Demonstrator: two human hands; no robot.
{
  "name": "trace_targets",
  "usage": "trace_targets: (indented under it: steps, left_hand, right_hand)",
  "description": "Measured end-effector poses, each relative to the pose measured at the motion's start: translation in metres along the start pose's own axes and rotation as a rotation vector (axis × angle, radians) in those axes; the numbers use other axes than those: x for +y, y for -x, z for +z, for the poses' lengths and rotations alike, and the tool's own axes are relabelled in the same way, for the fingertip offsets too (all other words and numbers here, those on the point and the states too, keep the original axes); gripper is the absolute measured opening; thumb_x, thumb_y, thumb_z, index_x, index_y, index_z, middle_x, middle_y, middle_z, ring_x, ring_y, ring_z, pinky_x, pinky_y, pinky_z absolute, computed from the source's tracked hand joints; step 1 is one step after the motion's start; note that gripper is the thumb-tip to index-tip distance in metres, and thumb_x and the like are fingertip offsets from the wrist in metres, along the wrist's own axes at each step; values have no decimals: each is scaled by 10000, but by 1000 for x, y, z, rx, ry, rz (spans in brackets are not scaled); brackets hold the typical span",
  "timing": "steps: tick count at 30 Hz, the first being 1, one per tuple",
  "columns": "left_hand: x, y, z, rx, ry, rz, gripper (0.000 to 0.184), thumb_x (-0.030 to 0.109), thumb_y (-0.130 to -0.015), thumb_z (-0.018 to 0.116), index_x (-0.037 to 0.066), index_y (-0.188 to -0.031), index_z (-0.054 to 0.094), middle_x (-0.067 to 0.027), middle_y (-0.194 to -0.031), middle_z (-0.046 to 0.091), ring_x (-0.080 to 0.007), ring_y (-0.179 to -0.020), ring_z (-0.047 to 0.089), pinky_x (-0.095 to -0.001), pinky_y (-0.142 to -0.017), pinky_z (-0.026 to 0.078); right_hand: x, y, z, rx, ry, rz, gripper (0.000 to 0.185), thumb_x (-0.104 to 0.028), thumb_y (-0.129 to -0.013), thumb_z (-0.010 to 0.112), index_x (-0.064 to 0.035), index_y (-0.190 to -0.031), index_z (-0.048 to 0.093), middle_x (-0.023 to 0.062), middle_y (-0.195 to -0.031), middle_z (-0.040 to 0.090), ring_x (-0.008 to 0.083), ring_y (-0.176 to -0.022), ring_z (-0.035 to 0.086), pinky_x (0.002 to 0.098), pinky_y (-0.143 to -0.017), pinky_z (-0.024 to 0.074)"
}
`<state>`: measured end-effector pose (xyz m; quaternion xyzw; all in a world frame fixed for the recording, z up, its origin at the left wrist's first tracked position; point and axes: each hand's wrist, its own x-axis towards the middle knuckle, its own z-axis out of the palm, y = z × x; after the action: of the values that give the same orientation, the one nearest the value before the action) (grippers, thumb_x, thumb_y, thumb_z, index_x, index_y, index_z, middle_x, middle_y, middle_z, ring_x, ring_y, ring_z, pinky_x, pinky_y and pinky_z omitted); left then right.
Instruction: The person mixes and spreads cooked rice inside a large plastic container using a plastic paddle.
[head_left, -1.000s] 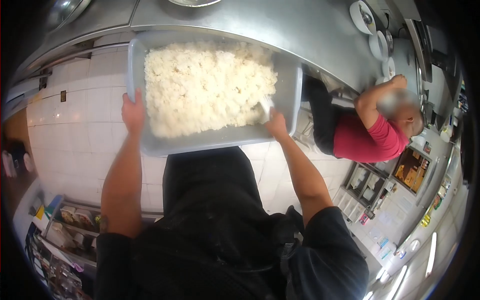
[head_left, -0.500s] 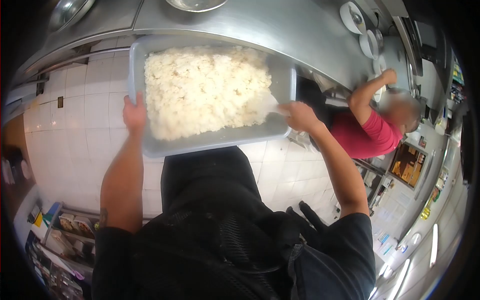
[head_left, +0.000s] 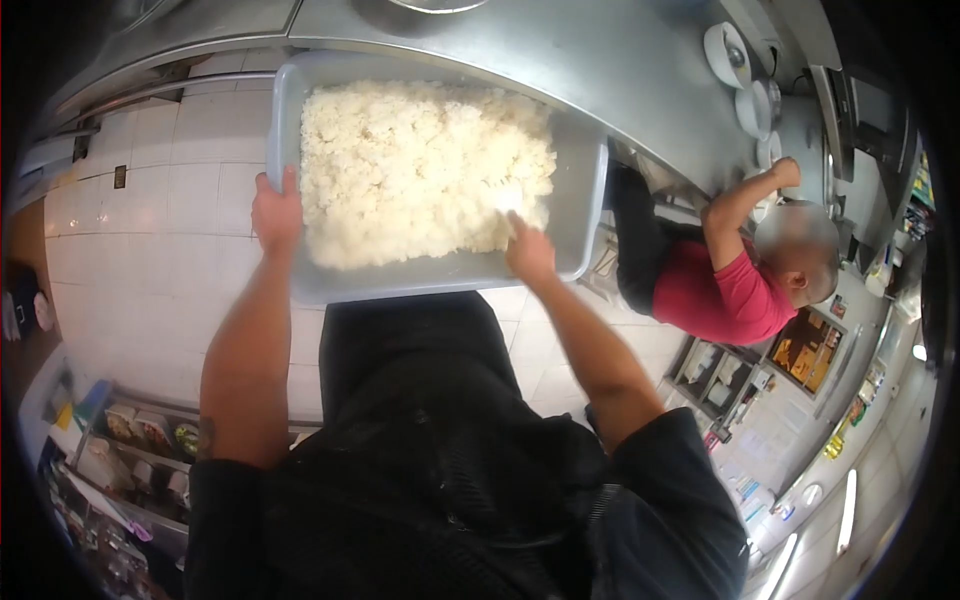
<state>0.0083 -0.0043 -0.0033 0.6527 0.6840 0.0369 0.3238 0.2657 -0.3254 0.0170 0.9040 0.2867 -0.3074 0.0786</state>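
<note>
White cooked rice point(head_left: 420, 170) fills most of a grey plastic tub point(head_left: 578, 180), piled toward its left and middle. My left hand point(head_left: 277, 212) grips the tub's left wall, thumb up along the rim. Over the near right part of the rice, my right hand point(head_left: 530, 252) is closed around the handle of a white rice paddle point(head_left: 508, 198). The paddle's blade is in the rice and blends with it, so its outline is hard to make out. Bare tub floor shows at the right end.
A steel counter point(head_left: 600, 70) runs along the tub's far side, with a metal bowl point(head_left: 438, 4) at its edge and white bowls point(head_left: 728, 55) farther right. A co-worker in a red shirt point(head_left: 715, 290) stands to the right. White floor tiles point(head_left: 150, 220) lie below.
My right hand has moved left with the paddle, from the tub's right end onto the rice. My left hand keeps its hold on the tub. The view has shifted slightly.
</note>
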Motion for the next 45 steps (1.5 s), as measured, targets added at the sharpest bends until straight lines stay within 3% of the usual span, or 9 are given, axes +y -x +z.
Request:
trace_targets:
  steps: [5,10,15,18,19,20,25,32,45]
  left_hand:
    - [0,0,-6,-8,-59,6,551,524,-965,524,20,-1182,567,-237,-1051,699,-438,-1034,647,-520,-899,489]
    - [2,2,-4,-7,-1,14,554,526,-966,519,19,-1185,564,-224,-1033,702,-429,-1025,651,-511,-895,491]
    - [-1,-1,-4,-3,-31,-7,556,532,-971,511,24,-1190,564,-216,-1032,703,-420,-1021,654,-509,-894,495]
    - [-4,3,-4,-19,-56,-1,559,540,-973,508,29,-1191,564,-212,-1035,704,-419,-1025,655,-511,-894,494]
    - [-5,2,-3,-7,-37,1,562,544,-973,507,30,-1191,566,-213,-1036,703,-420,-1028,654,-512,-894,494]
    - [-3,-1,1,8,-13,5,564,549,-973,507,32,-1190,568,-213,-1038,703,-422,-1030,653,-514,-894,494]
    - [-7,-2,-4,3,-3,16,558,540,-969,516,29,-1188,574,-229,-1056,697,-434,-1040,648,-515,-901,492]
    - [-12,-6,4,12,1,25,555,533,-959,533,27,-1185,572,-234,-1066,693,-439,-1041,644,-514,-908,488]
    - [2,0,-2,-10,23,-10,548,521,-961,533,22,-1184,568,-228,-1082,693,-437,-1052,642,-515,-914,487]
  right_hand:
    - [36,-5,-33,57,-388,-158,502,-125,-814,656,-97,-1315,623,240,-943,714,295,-809,719,401,-733,556]
    - [61,11,-160,-325,-427,50,531,-119,-783,670,36,-1289,627,157,-784,675,175,-623,646,331,-597,517]
    - [37,-26,-86,-352,-606,237,486,-174,-761,681,31,-1201,677,169,-721,655,212,-595,632,370,-581,506]
    - [-3,-35,3,-57,-563,27,289,-118,-749,589,64,-965,650,317,-874,660,492,-833,644,504,-773,529]
    - [-11,-34,36,49,-328,-17,535,-106,-826,586,38,-1340,554,291,-1017,664,409,-931,648,480,-812,523]
    - [-29,-18,36,36,-362,96,603,-48,-799,561,19,-1396,510,313,-1117,643,454,-1036,619,498,-884,502]
    - [16,-18,13,94,-503,-17,655,-108,-755,672,-24,-1393,554,282,-1200,658,428,-1095,651,421,-951,526]
    - [51,34,-160,-80,426,-248,514,-134,-844,616,-235,-1348,627,189,-1062,713,338,-979,706,435,-853,566]
    - [37,-12,-17,23,2,-46,582,-53,-854,607,-221,-1406,533,206,-1065,691,392,-1096,650,480,-942,530]
